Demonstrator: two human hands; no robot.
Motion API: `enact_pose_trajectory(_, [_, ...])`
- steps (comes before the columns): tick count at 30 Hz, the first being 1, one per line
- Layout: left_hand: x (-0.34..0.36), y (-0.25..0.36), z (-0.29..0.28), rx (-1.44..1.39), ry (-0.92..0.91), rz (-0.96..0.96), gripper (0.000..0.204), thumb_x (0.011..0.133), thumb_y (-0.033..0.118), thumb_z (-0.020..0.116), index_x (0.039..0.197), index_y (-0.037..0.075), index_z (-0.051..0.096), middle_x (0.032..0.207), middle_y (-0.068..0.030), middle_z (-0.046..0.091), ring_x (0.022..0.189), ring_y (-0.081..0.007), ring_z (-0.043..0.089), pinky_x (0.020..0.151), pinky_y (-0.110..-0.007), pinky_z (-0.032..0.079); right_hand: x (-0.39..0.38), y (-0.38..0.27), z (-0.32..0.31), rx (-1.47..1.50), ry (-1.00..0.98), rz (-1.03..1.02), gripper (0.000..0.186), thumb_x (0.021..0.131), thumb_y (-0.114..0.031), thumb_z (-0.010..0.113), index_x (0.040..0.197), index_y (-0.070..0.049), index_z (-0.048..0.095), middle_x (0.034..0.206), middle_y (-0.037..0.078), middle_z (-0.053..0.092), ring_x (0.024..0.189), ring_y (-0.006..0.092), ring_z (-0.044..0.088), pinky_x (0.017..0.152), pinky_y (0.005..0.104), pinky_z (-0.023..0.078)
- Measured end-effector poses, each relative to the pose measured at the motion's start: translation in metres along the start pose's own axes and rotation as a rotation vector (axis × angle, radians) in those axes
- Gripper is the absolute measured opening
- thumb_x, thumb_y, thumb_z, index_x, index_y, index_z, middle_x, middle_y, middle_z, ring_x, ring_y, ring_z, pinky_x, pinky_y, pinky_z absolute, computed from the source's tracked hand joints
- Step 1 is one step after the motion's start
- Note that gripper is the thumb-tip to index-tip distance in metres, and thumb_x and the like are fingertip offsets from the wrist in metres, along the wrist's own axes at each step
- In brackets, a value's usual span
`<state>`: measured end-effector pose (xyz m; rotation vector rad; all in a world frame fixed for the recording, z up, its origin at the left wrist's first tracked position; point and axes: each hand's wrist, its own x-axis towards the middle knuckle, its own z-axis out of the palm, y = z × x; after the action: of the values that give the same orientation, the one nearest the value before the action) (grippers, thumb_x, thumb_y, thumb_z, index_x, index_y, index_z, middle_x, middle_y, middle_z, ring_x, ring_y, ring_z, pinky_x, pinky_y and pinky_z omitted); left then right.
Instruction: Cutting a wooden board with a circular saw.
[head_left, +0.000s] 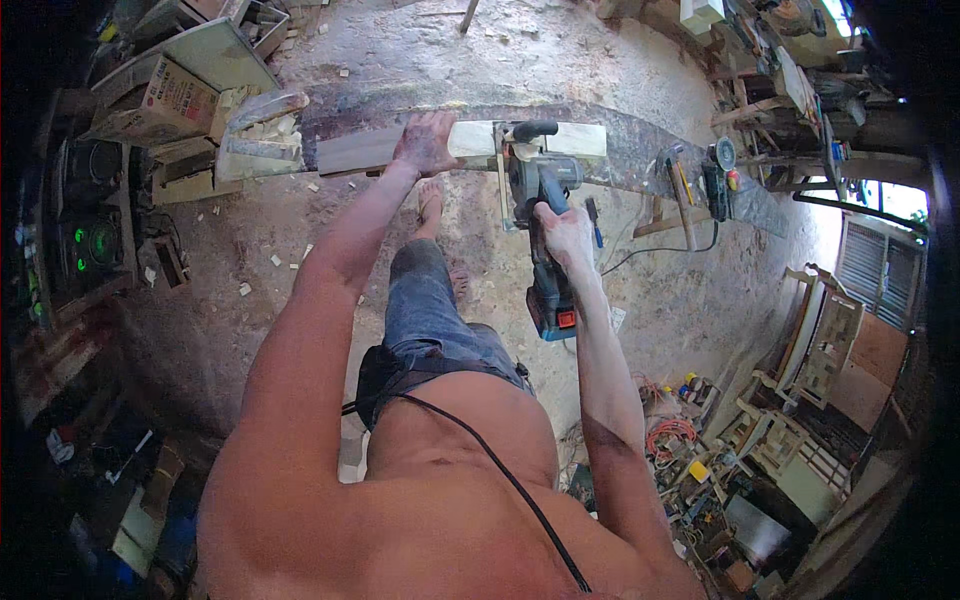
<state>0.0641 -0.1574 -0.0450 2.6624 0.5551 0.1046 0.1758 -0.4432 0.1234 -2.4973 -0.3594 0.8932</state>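
A pale wooden board (357, 152) lies across a dark bench (620, 150) in front of me. My left hand (427, 143) rests on the board left of the saw, its fingers spread toward the far edge and the thumb apart. My right hand (566, 238) is wrapped round the rear handle of a cordless circular saw (556, 172). The saw sits over the board's right part, its battery end toward me. Its blade is hidden from this view. Right of the saw, a blue-handled tool (594, 222) lies at the bench's near edge.
A hammer (682, 198) and a corded angle grinder (716, 175) are at the bench's right end. Wood offcuts (265, 140) and a cardboard box (165, 100) stand left. Tangled cords and tools (680, 430) lie lower right. My bare foot (430, 203) is near the bench.
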Motion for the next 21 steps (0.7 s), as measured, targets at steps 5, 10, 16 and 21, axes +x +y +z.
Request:
enact_pose_trajectory(5, [0.001,-0.003,0.003,-0.003,0.091,0.029,0.081,0.072,0.056,0.09,0.132,0.009,0.063,0.125,-0.0153,0.07,0.123,-0.0348,0.068,0.108,-0.053,0.049,0.02,-0.004,0.003,-0.059,-0.015,0.052,0.062,0.09,-0.05,0.073,0.083,0.012,0.073,0.08,0.034,0.072,0.086,0.0456,0.078,0.08,0.0529,0.058])
enact_pose_trajectory(10, [0.002,-0.002,0.003,0.013,0.078,0.051,0.08,0.073,0.053,0.089,0.133,0.007,0.062,0.128,-0.0158,0.069,0.125,-0.0345,0.067,0.108,-0.052,0.049,0.028,-0.008,-0.001,-0.044,-0.006,0.026,0.063,0.09,-0.051,0.074,0.081,0.012,0.072,0.076,0.032,0.071,0.082,0.0448,0.077,0.078,0.052,0.057])
enact_pose_trajectory(16, [0.003,-0.002,0.0,0.007,-0.056,0.006,0.088,0.074,0.055,0.087,0.141,0.006,0.06,0.135,-0.0165,0.068,0.13,-0.0325,0.066,0.107,-0.05,0.049,0.042,-0.021,-0.001,-0.068,0.021,-0.011,0.067,0.09,-0.054,0.073,0.075,0.011,0.07,0.068,0.029,0.068,0.073,0.0413,0.075,0.073,0.0509,0.056])
enact_pose_trajectory(21, [0.003,0.001,0.001,-0.011,-0.011,0.005,0.086,0.074,0.058,0.087,0.137,0.006,0.061,0.133,-0.0155,0.068,0.128,-0.0318,0.066,0.106,-0.049,0.049,0.052,-0.036,-0.004,-0.037,0.019,-0.009,0.066,0.089,-0.053,0.071,0.072,0.011,0.07,0.061,0.025,0.065,0.067,0.0384,0.074,0.07,0.0493,0.056])
